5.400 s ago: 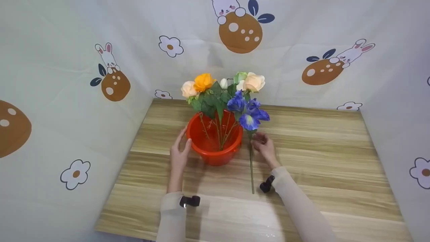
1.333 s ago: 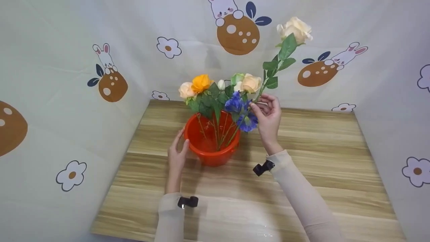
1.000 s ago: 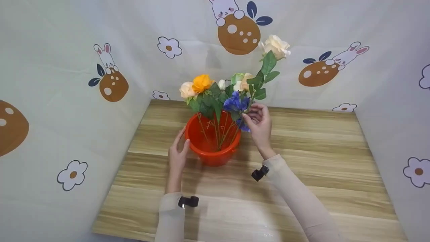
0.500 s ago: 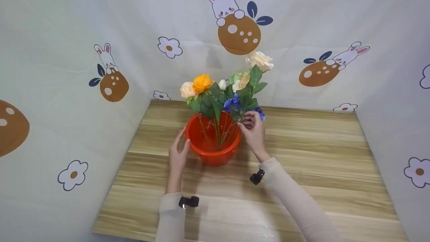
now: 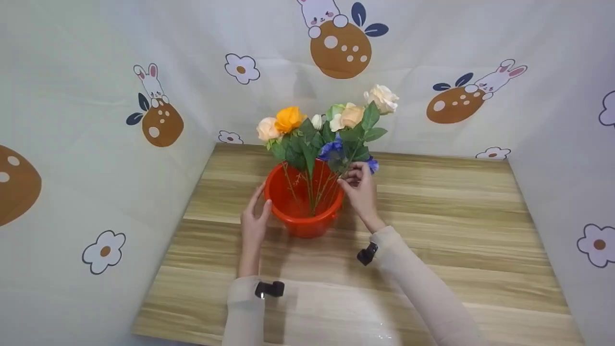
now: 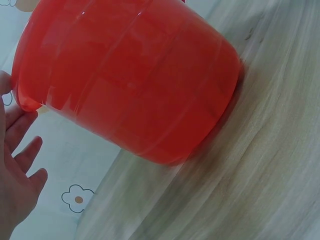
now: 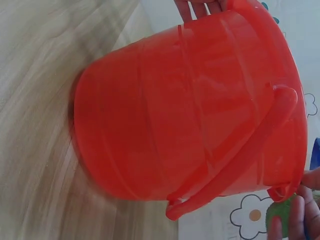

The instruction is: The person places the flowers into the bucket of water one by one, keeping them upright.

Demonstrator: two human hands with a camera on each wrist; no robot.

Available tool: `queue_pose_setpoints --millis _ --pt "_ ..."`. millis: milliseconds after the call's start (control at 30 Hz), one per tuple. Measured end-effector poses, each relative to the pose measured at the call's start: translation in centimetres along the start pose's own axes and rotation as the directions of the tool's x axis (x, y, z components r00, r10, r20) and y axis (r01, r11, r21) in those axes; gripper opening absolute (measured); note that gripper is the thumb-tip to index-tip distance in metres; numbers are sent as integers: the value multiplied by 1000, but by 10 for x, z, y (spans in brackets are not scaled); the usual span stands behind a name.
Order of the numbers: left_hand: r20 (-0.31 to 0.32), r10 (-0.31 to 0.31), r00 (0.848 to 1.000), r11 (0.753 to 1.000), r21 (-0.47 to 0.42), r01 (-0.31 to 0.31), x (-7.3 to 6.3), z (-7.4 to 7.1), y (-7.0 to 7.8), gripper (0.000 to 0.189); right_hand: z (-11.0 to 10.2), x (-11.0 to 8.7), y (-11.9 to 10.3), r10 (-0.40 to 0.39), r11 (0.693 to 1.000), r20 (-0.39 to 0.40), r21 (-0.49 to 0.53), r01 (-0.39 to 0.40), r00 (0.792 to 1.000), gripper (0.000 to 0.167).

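A red bucket (image 5: 307,228) stands upright on the table with several artificial flowers in it. Pinched between thumb and fingers of my right hand (image 5: 362,194) is the stem of a cream rose (image 5: 382,99), at the bucket's right rim; its lower stem reaches inside. My left hand (image 5: 252,228) touches the left rim with its fingers extended, as the left wrist view also shows beside the bucket wall (image 6: 135,80). Purple-blue iris blooms (image 5: 331,150) sit partly behind the rose leaves. To the left are an orange rose (image 5: 289,118) and a peach rose (image 5: 267,129).
The bucket's handle (image 7: 240,160) hangs down its outer side in the right wrist view. Wood-grain table (image 5: 456,230) extends around the bucket. A printed cloth (image 5: 408,43) rises behind and at both sides.
The blue iris went from beside the bucket into it. My right hand then brought in the cream rose, lowering it leftward into the bucket. The left hand stayed at the rim.
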State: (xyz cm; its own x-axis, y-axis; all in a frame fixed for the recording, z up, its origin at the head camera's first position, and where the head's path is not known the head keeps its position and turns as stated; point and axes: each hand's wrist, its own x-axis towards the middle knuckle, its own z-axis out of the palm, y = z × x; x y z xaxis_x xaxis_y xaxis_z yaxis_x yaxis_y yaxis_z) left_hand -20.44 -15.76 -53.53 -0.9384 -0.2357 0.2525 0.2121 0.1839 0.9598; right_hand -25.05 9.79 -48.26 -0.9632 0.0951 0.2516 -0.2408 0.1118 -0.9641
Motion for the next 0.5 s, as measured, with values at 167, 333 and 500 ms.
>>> queue_pose_setpoints --millis 167,333,500 --pt "7 10 1000 997 72 -11 5 -3 -19 46 -11 -2 0 5 1000 23 24 -5 1000 38" --pt "20 14 1000 987 161 -17 9 -12 -32 45 -34 -3 -1 -2 999 12 35 1 1000 33" --pt "37 18 999 973 230 -26 17 -20 -24 43 -70 2 -6 43 999 -59 1 -43 997 29"
